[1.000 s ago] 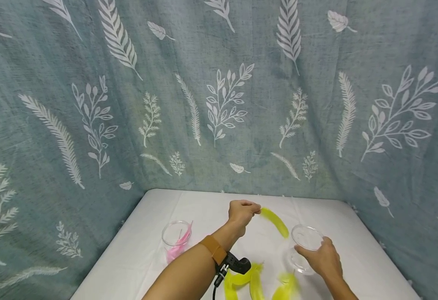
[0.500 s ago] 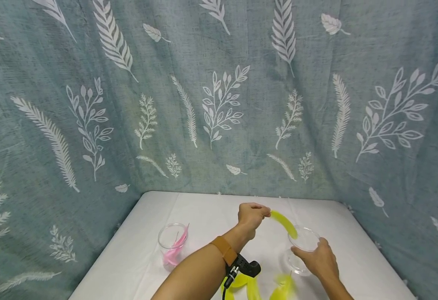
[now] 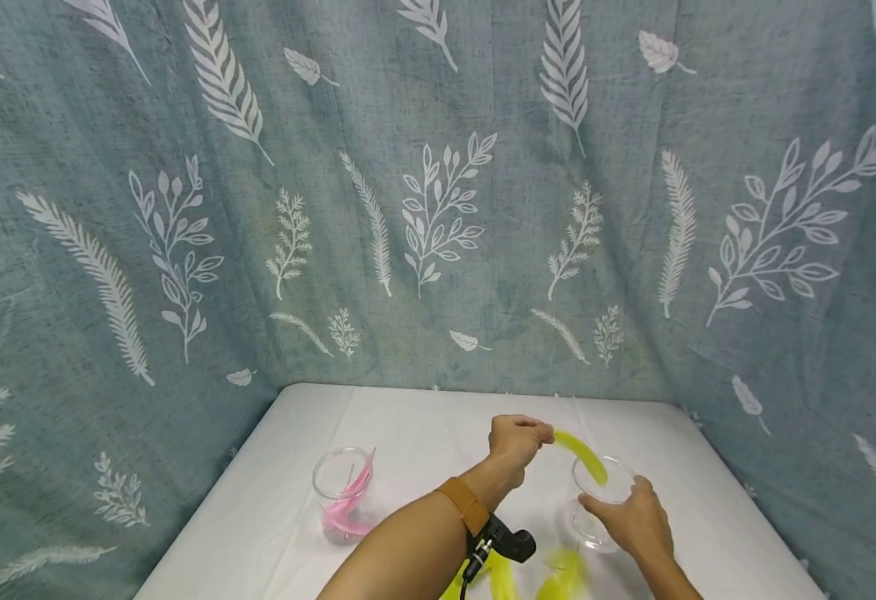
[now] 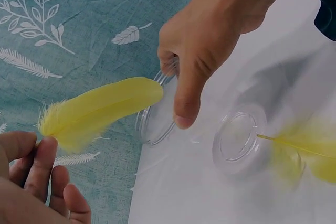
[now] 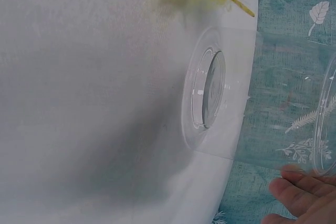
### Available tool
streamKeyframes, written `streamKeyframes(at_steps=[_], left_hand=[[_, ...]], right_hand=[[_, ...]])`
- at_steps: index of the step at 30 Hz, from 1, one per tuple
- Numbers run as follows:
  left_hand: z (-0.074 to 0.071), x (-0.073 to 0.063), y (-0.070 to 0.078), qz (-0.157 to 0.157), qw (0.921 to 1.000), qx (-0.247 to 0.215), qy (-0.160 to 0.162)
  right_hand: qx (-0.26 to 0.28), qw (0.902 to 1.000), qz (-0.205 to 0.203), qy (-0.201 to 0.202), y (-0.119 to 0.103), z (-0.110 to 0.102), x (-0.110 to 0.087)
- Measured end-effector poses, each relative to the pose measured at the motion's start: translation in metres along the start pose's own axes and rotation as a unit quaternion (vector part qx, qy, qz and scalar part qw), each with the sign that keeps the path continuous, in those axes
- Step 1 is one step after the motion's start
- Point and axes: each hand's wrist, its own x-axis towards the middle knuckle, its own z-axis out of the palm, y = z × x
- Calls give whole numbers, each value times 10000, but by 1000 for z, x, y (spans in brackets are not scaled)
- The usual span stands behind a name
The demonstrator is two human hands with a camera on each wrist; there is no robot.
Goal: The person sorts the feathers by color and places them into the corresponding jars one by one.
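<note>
My left hand (image 3: 516, 446) pinches a yellow feather (image 4: 105, 106) by its quill end, between thumb and fingertips. The feather's broad tip reaches over the rim of a clear plastic jar (image 3: 603, 492) that stands on the white table. Around the jar's upper rim my right hand (image 3: 636, 517) curls, thumb on the near side and fingers behind. In the right wrist view the jar's round base (image 5: 207, 93) sits on the tabletop, with the right fingers (image 5: 294, 195) up near the rim. Other yellow feathers (image 3: 561, 575) lie on the table close by the jar.
A second clear jar (image 3: 332, 475) stands at the left with pink feathers (image 3: 347, 508) in it. The white table (image 3: 400, 417) ends at a green-blue leaf-patterned curtain (image 3: 438, 250) behind and at both sides. A cable hangs from the left wrist camera (image 3: 508, 542).
My left hand has moved right and slightly down, bringing the yellow feather's tip from left of the jar to over its opening. The right hand keeps its hold on the jar.
</note>
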Motion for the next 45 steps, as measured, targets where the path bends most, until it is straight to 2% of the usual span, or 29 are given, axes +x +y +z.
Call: streamKeyframes(at_steps=[7, 13, 20, 29, 35, 45], left_hand=[[3, -4, -7, -113, 9999, 78, 27], [5, -8, -14, -23, 9997, 219, 52], [6, -10, -20, -75, 9994, 343, -33], [7, -13, -17, -76, 9992, 355, -190], [-4, -9, -14, -158, 9984, 428, -319], [-28, 1, -19, -141, 9982, 502, -295]], right_hand=[[44, 10000, 6, -51, -3, 2, 1], [33, 10000, 33, -70, -5, 2, 1], [24, 9999, -46, -120, -5, 2, 1], [20, 9998, -206, -41, -5, 2, 1], [13, 9999, -121, 29, -3, 3, 1], [15, 9999, 111, 22, 0, 2, 0]])
